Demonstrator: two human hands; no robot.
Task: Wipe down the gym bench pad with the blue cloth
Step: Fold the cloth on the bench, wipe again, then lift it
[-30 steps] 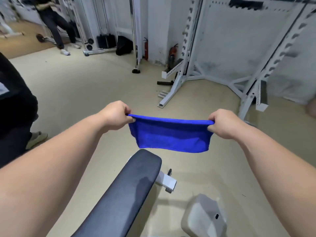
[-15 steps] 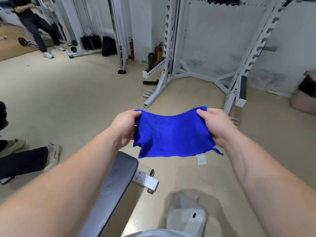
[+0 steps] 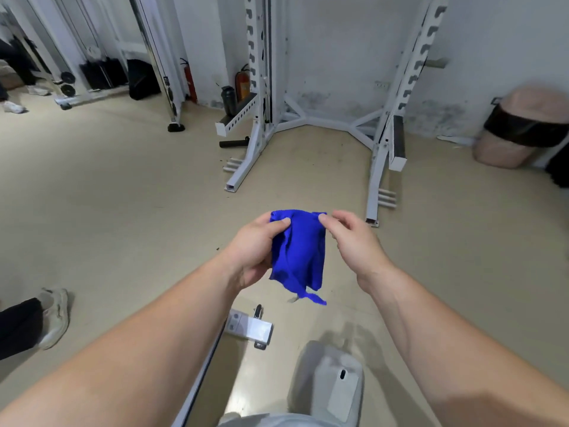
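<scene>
The blue cloth hangs folded in front of me, bunched into a narrow strip with a loose corner dangling at the bottom. My left hand grips its left side and top corner. My right hand pinches the top right corner with thumb and fingertips. The bench pad is almost wholly hidden under my left forearm; only a thin dark edge shows. The bench's white metal bracket sticks out below the cloth.
A white power rack stands ahead against the wall. The bench's grey foot lies on the beige floor at lower centre. Another person's leg and white shoe rest at left. A tan punching bag lies at right.
My hands came together, folding the spread cloth into a narrow bunch. The view shifted so the bench pad slid under my left forearm.
</scene>
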